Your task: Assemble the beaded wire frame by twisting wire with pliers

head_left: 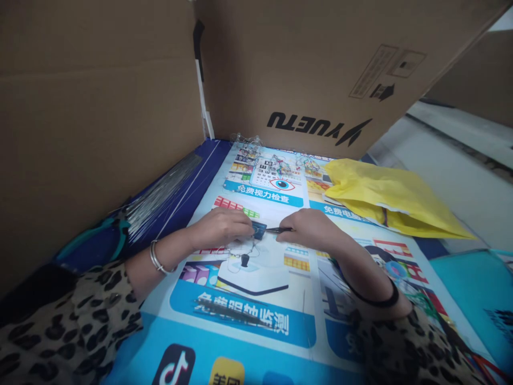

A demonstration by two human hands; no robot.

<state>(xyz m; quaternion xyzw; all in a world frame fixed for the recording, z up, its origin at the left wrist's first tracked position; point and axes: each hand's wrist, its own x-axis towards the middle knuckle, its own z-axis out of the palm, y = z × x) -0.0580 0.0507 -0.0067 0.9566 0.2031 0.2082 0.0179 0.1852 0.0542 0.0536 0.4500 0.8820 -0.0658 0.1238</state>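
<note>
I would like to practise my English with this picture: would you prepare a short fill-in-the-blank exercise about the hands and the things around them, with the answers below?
1. Between the left hand and the right hand, the one holding the dark slender tool is the ____ one.
2. The silver bangle circles the ____ wrist.
3. The colour of the bag on the right side is ____.
4. The large upside-down letters on the cardboard spell ____.

Missing words: right; left; yellow; YUETU.
</note>
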